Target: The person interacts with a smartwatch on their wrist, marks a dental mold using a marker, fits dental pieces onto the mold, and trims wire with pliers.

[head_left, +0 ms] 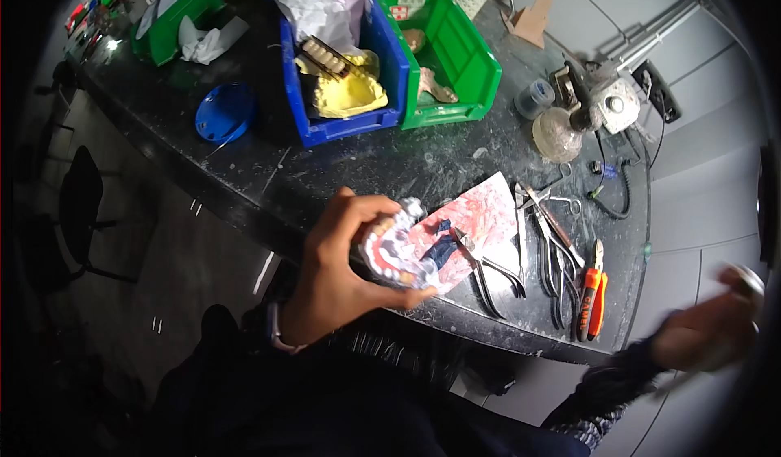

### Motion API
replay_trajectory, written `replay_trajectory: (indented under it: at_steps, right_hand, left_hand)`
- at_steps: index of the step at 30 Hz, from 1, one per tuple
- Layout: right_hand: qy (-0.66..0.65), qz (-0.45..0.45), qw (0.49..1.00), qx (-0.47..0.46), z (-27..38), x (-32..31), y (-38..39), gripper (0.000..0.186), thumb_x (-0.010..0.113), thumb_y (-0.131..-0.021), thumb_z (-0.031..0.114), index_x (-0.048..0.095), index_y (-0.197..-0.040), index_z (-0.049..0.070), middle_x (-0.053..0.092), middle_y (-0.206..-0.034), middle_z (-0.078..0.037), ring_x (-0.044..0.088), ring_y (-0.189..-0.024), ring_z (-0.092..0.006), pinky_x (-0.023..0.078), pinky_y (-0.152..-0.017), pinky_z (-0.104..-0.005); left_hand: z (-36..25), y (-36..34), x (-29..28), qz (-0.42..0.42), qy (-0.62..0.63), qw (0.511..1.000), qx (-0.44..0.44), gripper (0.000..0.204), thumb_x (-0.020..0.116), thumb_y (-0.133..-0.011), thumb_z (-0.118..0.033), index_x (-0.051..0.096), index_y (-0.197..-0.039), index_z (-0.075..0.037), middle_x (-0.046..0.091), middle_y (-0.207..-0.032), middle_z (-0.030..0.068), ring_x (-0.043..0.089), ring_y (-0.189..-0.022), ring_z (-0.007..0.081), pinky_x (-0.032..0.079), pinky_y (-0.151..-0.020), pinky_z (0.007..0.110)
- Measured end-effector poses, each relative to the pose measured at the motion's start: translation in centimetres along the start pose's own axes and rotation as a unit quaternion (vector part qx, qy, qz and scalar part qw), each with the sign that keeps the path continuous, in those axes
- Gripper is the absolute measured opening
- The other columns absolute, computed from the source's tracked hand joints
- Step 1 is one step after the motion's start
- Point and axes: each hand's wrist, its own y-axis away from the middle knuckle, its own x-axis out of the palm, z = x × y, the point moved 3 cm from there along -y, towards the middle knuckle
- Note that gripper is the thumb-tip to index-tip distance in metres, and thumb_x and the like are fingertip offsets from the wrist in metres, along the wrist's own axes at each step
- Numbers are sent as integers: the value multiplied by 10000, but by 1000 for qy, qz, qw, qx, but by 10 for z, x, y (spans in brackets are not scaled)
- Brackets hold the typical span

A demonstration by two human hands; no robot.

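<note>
My left hand (333,270) grips a dental model (394,250) with a row of white teeth, red gum and silvery-white base above the bench edge. Behind it lies a pink-stained white paper (472,205) with dark blue scraps (439,250) and black-handled pliers (488,276). Several metal pliers and other instruments (549,262) lie to its right, beside orange-and-black pliers (594,290). My right hand (704,331) is off to the far right, blurred, its fingers closed around something pale and metallic that I cannot make out.
On the dark bench (268,172) stand a blue bin (297,111) holding paper and a yellow cast, two green bins (447,107) (154,38), a blue lid (224,111), a glass spirit burner (557,136), a small device (614,103) and cables. A chair (81,213) is at the left.
</note>
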Motion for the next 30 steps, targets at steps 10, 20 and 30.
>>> replay_trajectory:
  at_steps: [10,20,30]
  right_hand:
    - [-534,89,692,478,67,187,91,492,780,-719,-31,333,-896,70,644,-859,-207,687,-791,-220,578,-667,-305]
    - [-531,106,708,453,72,190,95,539,812,-689,-27,328,-904,70,645,-830,-236,703,-762,-220,581,-632,-309]
    - [-514,111,719,455,72,192,93,527,799,-695,-49,330,-901,74,649,-769,-217,700,-705,-212,562,-579,-299]
  left_hand:
    - [-8,-3,34,38,-25,999,21,749,933,-478,-227,579,-1106,-24,596,-985,72,534,-760,190,474,-666,301]
    - [2,-7,42,37,-127,978,163,825,907,-435,-514,586,-992,2,570,-855,22,454,-572,94,320,-492,224]
    - [-4,-4,40,66,-72,992,81,680,912,-531,-204,600,-1105,-15,634,-927,16,565,-776,160,418,-703,289]
